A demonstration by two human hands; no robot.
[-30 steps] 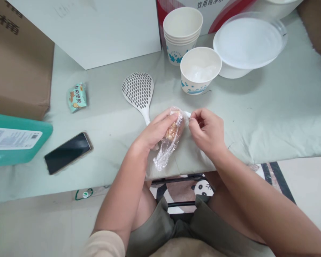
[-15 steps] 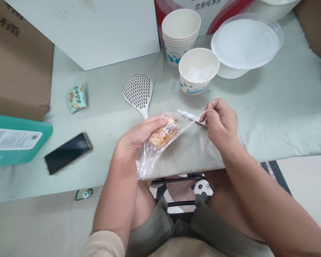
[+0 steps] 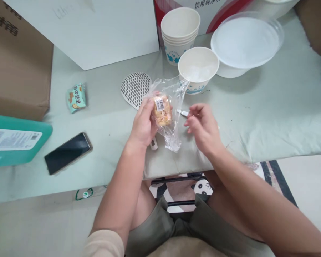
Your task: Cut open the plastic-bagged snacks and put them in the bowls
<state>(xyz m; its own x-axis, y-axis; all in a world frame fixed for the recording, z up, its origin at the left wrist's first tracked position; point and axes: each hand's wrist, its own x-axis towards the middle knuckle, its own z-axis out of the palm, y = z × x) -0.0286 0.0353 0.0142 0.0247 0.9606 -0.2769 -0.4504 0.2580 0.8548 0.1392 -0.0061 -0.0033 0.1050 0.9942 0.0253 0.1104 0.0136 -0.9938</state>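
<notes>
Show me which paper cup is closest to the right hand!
The single cup, in front of the stack: the others are nested together there, farther from the right hand.

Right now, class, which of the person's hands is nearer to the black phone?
Left. The left hand holds the bagged food, to the right of the black phone; the right hand is farther right, beyond the food.

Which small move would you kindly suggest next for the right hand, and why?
The right hand could perhaps pinch the loose side of the clear wrapper: the left hand supports the orange-brown food inside it, while the right hand appears open and apart from the film, which spreads out toward it.
</notes>
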